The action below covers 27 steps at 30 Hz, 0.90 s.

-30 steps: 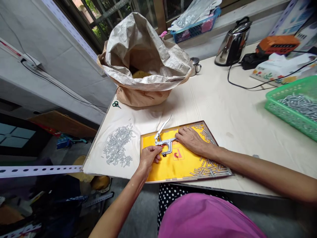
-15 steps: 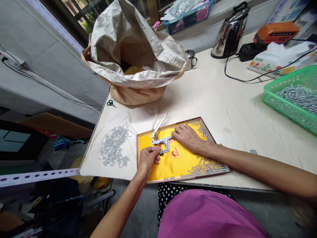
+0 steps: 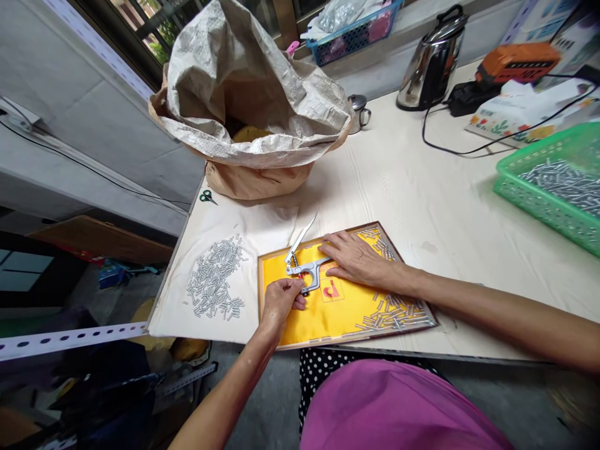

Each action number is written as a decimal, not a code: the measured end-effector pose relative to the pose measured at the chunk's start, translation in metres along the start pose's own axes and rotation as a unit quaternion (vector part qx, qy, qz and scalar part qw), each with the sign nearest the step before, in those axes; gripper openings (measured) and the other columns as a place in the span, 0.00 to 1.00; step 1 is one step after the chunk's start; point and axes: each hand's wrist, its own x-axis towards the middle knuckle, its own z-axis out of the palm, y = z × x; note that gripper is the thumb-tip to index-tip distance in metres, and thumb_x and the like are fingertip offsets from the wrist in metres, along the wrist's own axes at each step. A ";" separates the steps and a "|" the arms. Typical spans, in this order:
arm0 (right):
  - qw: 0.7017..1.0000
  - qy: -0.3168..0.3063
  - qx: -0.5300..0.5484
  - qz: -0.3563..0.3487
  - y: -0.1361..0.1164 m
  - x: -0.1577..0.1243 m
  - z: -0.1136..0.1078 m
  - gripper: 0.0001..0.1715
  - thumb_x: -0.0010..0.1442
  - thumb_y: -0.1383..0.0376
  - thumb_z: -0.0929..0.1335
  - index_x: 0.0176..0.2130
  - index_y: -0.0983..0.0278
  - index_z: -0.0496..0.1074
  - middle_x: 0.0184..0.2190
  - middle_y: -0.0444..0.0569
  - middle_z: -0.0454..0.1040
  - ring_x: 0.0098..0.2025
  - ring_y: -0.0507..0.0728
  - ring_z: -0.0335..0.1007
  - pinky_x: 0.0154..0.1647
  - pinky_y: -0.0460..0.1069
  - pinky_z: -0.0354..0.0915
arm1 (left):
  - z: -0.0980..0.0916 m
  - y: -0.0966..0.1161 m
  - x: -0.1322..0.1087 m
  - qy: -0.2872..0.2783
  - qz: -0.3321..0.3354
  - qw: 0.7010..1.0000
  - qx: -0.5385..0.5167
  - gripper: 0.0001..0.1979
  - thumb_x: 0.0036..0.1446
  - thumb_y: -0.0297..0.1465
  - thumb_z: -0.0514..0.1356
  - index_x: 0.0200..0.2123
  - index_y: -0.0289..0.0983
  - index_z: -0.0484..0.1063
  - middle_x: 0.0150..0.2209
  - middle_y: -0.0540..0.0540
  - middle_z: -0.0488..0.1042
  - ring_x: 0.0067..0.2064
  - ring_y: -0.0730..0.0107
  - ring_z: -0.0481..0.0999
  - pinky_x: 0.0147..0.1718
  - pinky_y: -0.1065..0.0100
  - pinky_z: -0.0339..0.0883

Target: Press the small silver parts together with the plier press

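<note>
A wooden-framed tray [image 3: 269, 259] lined with yellow cloth lies at the table's near edge. On it stands a small metal hand press [image 3: 307, 270] with its long lever raised. My left hand [image 3: 280, 297] is pinched at the press's jaw, on something too small to make out. My right hand [image 3: 356, 257] lies flat, fingers stretched out, on the press's base. Small metal tubes [image 3: 391, 315] are strewn along the tray's right and front sides.
A heap of metal tubes [image 3: 213, 280] lies on white cloth left of the tray. A big open sack [image 3: 253, 106] stands behind, with green scissors [image 3: 207, 197] beside it. A green basket [image 3: 553, 184] of tubes sits at right. A kettle [image 3: 434, 59] and cord stand further back.
The view has shifted slightly. My right hand has slid a little to the left along the press's base; my left hand stays pinched at the jaw.
</note>
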 end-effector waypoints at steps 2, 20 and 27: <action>0.999 0.012 -0.004 -0.030 0.007 0.006 -0.007 0.40 0.58 0.51 0.73 0.62 0.64 0.60 0.65 0.63 0.57 0.63 0.69 0.54 0.57 0.62 0.58 | 0.000 -0.001 0.000 0.000 0.005 1.000 -0.005 0.15 0.49 0.37 0.71 0.27 0.31 0.73 0.16 0.50 0.72 0.16 0.77 0.70 0.19 0.76 0.68; 0.991 -0.055 -0.058 -0.107 0.041 0.050 -0.001 0.57 0.50 0.43 0.73 0.67 0.66 0.55 0.66 0.66 0.56 0.68 0.77 0.44 0.61 0.76 0.48 | 0.004 -0.005 -0.004 0.034 0.019 0.999 0.002 0.10 0.52 0.33 0.67 0.29 0.32 0.73 0.16 0.51 0.72 0.17 0.75 0.72 0.20 0.76 0.67; 0.992 -0.053 -0.058 -0.096 0.036 0.054 -0.008 0.51 0.51 0.44 0.73 0.63 0.66 0.59 0.56 0.62 0.66 0.58 0.71 0.57 0.59 0.71 0.50 | 0.006 -0.009 -0.002 0.043 0.029 0.999 -0.006 0.13 0.51 0.36 0.68 0.28 0.32 0.73 0.17 0.50 0.73 0.17 0.74 0.72 0.20 0.75 0.68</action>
